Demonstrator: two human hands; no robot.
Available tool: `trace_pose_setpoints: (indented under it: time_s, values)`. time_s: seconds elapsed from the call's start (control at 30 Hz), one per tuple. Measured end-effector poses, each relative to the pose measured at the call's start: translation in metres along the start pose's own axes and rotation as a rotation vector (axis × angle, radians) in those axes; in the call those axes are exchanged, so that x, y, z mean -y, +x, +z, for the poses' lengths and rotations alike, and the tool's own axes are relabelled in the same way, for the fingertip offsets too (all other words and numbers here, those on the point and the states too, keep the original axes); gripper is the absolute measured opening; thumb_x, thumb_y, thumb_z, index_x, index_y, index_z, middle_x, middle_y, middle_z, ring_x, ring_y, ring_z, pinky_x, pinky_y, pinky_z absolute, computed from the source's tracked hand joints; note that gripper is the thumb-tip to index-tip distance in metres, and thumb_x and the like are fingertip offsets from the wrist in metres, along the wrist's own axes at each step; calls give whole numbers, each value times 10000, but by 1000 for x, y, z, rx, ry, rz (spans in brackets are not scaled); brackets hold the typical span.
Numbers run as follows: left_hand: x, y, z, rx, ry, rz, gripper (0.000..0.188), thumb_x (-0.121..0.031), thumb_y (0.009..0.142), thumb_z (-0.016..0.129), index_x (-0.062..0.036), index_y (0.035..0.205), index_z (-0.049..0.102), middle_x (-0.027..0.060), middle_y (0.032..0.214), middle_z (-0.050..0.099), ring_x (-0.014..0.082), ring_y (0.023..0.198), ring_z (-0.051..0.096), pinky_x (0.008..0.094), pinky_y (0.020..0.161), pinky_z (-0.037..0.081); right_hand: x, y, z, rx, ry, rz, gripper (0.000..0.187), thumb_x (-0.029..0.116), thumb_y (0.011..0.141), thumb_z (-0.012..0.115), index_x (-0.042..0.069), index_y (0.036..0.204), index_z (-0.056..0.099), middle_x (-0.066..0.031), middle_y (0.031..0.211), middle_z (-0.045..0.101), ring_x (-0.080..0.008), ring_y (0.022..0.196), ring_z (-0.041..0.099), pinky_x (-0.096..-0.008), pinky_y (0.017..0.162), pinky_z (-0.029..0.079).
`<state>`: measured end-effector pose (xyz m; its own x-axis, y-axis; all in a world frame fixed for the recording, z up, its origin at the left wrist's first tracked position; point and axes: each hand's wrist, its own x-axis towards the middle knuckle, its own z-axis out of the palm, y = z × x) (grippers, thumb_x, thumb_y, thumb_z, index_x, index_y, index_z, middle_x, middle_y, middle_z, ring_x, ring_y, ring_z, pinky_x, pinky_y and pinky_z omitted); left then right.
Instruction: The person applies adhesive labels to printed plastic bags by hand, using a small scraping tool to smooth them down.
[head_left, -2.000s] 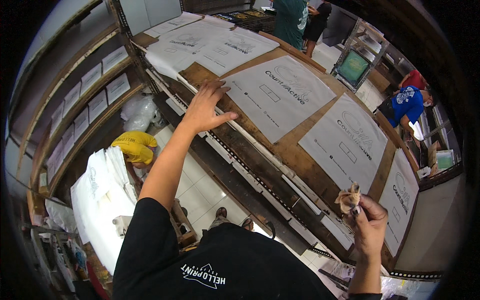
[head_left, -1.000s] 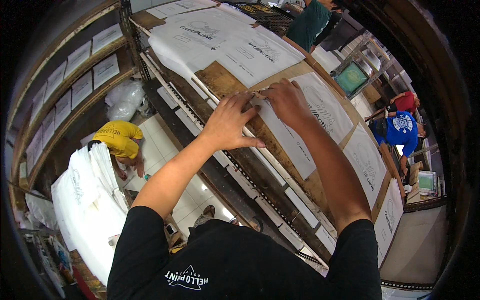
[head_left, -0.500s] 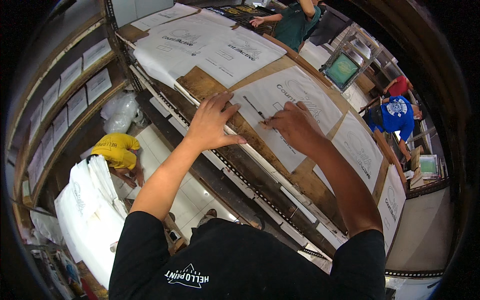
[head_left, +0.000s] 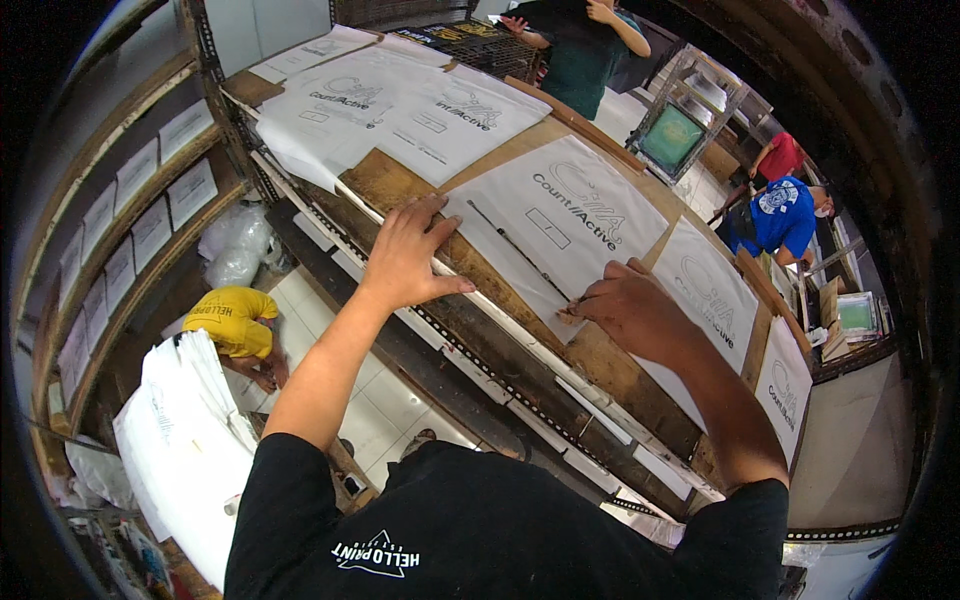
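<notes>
A white printed sheet (head_left: pixel 520 220), perhaps a flat bag, lies slantwise on the brown board table in front of me. It bears a large dark logo and an outlined box, and a long dark streak (head_left: pixel 515 243) runs along its near side. My right hand (head_left: pixel 630 308) is closed around a small tan-brown wad (head_left: pixel 571 312), its kind unclear, pressed at the streak's right end. My left hand (head_left: pixel 412 252) rests at the table's near edge by the sheet's left corner, fingers and thumb spread, holding nothing.
More printed sheets (head_left: pixel 345 105) lie on the board (head_left: pixel 390 180) to the left, others (head_left: pixel 710 290) to the right. A person in yellow (head_left: pixel 235 318) crouches below left by a stack of white sheets (head_left: pixel 185 430). Others stand beyond the table, one in blue (head_left: pixel 785 220). Shelves (head_left: pixel 150 160) line the left.
My right hand has slid right and nearer along the sheet with the wad, and the dark streak now extends further behind it. My left hand stays near the edge.
</notes>
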<state>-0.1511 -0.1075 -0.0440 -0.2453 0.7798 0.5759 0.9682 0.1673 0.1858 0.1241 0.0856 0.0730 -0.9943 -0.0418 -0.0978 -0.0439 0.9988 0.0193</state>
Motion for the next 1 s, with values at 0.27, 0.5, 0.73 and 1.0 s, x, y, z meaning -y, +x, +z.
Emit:
trace_pose_setpoints:
  time_s: [0.27, 0.5, 0.73, 1.0]
  values:
    - [4, -1, 4, -69, -34, 49, 928, -748, 669, 715, -30, 1253, 640, 217, 1434, 503, 410, 1360, 438, 545, 1169, 286, -28, 106, 5, -408, 133, -38, 211, 87, 901, 659, 189, 1031, 790, -33, 1002, 725, -264, 973, 596, -426, 901, 466]
    - [6, -2, 4, 0, -1, 18, 938, -779, 675, 694, -19, 1224, 665, 248, 1432, 494, 433, 1350, 434, 532, 1145, 308, -24, 196, 22, -493, 62, -105, 208, 41, 866, 646, 133, 1003, 773, -39, 990, 721, -283, 990, 607, -420, 899, 480]
    - [1, 3, 3, 33, -8, -25, 927, -736, 625, 746, -43, 1236, 670, 243, 1427, 495, 424, 1348, 435, 528, 1140, 313, -36, 201, 28, -327, 40, -67, 200, 79, 892, 627, 157, 990, 783, -19, 946, 711, -266, 995, 589, -446, 922, 471]
    - [4, 2, 6, -14, -8, -1, 932, -702, 605, 774, -70, 1277, 645, 218, 1432, 501, 430, 1350, 433, 539, 1139, 310, -31, 110, 26, -211, -38, -148, 275, 133, 921, 566, 257, 1033, 785, 26, 963, 694, -222, 979, 556, -391, 937, 444]
